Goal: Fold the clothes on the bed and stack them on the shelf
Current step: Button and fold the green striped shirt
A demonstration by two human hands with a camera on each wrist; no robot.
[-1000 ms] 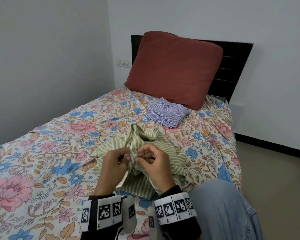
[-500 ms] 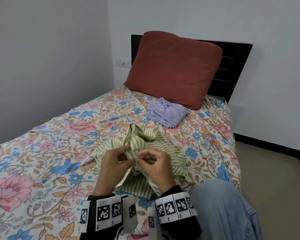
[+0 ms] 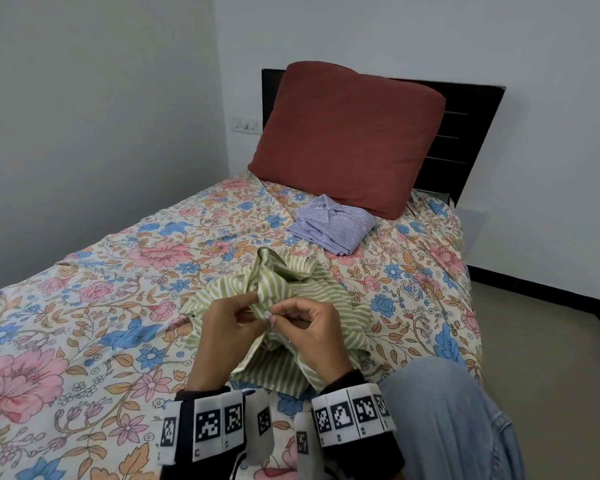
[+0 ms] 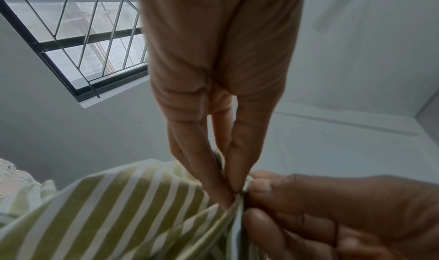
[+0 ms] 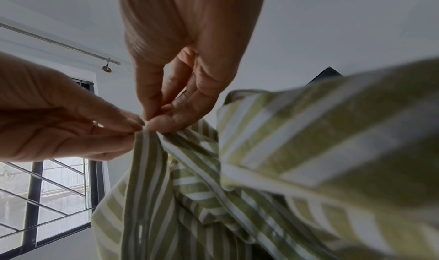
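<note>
- Sprawling beneath and beyond the grip, the bed (image 3: 84,306) carries a folded blue striped shirt (image 3: 329,223) far past it, against the red pillow (image 3: 347,140).
- Bunched directly under the grip, the green striped shirt (image 3: 291,292) is unfolded; judging by this, the step is fastening or aligning its front edge.
- Left hand (image 3: 227,327) and right hand (image 3: 309,327) each pinch that edge, fingertips (image 5: 156,122) touching; next, spreading it flat seems needed.

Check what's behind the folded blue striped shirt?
Right behind the blue striped shirt stands a red pillow, leaning on the dark headboard. Whether they touch, and the bedspread under the shirt, is hidden.
</note>
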